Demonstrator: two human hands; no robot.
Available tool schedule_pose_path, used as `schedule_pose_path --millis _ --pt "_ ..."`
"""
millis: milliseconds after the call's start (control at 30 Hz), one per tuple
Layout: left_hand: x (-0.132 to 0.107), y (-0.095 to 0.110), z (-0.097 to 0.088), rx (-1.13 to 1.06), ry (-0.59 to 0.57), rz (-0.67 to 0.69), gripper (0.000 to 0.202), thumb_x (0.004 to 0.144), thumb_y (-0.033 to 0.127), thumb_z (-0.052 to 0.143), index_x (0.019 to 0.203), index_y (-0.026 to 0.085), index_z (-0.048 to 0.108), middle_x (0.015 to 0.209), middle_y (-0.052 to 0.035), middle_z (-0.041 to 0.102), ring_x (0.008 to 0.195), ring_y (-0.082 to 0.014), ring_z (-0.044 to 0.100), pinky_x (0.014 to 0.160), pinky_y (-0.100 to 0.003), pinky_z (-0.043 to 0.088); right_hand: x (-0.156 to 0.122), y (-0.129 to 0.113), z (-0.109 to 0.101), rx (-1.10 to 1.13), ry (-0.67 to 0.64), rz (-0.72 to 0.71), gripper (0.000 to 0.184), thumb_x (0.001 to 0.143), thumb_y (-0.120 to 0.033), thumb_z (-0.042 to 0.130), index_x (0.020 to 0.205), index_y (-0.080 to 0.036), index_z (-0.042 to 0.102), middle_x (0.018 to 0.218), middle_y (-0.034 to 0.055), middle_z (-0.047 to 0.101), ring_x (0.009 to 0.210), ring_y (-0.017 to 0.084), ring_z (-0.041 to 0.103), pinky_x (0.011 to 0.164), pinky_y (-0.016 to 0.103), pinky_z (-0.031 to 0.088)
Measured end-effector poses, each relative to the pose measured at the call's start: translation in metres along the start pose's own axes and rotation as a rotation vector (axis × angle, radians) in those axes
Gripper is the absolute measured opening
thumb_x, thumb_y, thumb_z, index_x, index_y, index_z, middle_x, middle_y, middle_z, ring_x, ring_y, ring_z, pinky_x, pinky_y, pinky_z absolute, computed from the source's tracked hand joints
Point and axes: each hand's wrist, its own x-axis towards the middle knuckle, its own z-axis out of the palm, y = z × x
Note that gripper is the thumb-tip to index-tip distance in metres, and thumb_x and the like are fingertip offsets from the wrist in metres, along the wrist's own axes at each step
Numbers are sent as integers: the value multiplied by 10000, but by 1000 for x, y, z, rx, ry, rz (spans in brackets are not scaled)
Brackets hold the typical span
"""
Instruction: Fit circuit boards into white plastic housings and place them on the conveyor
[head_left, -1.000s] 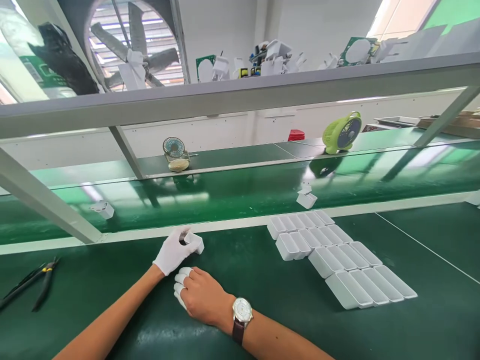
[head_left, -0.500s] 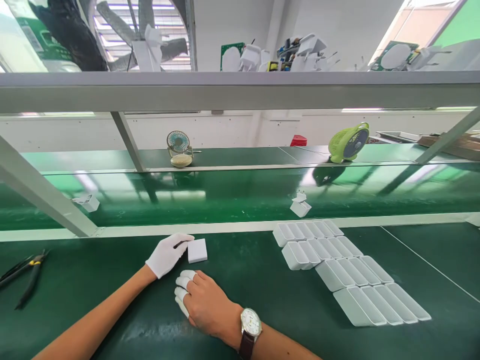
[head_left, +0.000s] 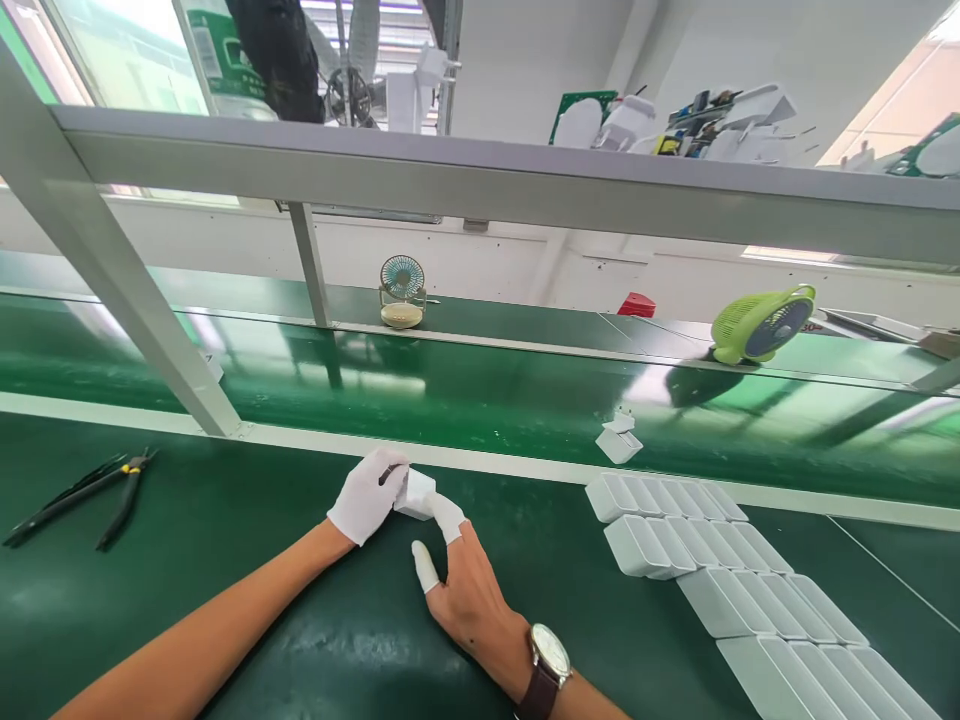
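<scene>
My left hand point(head_left: 369, 497), in a white glove, pinches the left side of a small white plastic box point(head_left: 415, 494) by the far edge of the green bench. My right hand point(head_left: 472, 585) wears white finger cots and a watch is on its wrist. Its stretched fingertips reach the right side of the box and appear to touch it, while the thumb stands well apart. What lies under the left fingers is hidden.
Rows of white open trays point(head_left: 720, 560) lie to the right. Pliers point(head_left: 124, 495) with dark handles rest at the left. Past a pale rail point(head_left: 480, 462) is a green belt bearing a white part point(head_left: 619, 440). A slanted post point(head_left: 161, 300) and shelf beam point(head_left: 480, 185) stand in front.
My right hand has moved up and forward to the box, its thumb now spread. The box looks tilted in my left hand. The camera view has turned and rolled.
</scene>
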Motion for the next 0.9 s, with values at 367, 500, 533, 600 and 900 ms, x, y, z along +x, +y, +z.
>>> schedule_pose_path --millis 367,500,533,600,900 --pt "-12 18 1 -63 -153 -33 418 806 347 665 1204 220 633 1203 -81 649 793 -153 634 766 -349 588 0 -2 -3 110 -30 -5 290 948 -162 549 1236 -191 532 1063 116 675 970 229 685 839 402 623" --pt "-8 14 4 -76 -223 -113 414 749 352 700 1144 231 670 1136 -62 668 827 -172 625 761 -341 578 0 -8 -6 170 -234 -246 301 949 -123 530 1231 -211 588 1087 100 709 1026 221 682 915 390 599" --pt "-8 13 5 -80 -225 -127 418 739 354 706 1138 236 672 1131 -56 669 841 -177 624 768 -342 575 0 -8 -7 162 -270 -275 300 954 -132 527 1236 -208 597 1114 107 713 1064 229 679 947 403 590" --pt "-7 13 6 -89 -225 -147 429 716 345 719 1130 240 674 1126 -50 667 876 -188 624 791 -348 566 0 -8 -6 139 -297 -303 298 966 -164 525 1252 -196 604 1171 126 712 1126 243 671 995 420 572" --pt "-3 17 -2 -295 -108 -317 301 736 466 715 767 175 642 679 8 577 600 -122 501 589 -264 452 -2 18 10 84 -279 -467 288 1022 -308 519 1266 -196 621 1170 106 749 1165 211 686 1007 337 571"
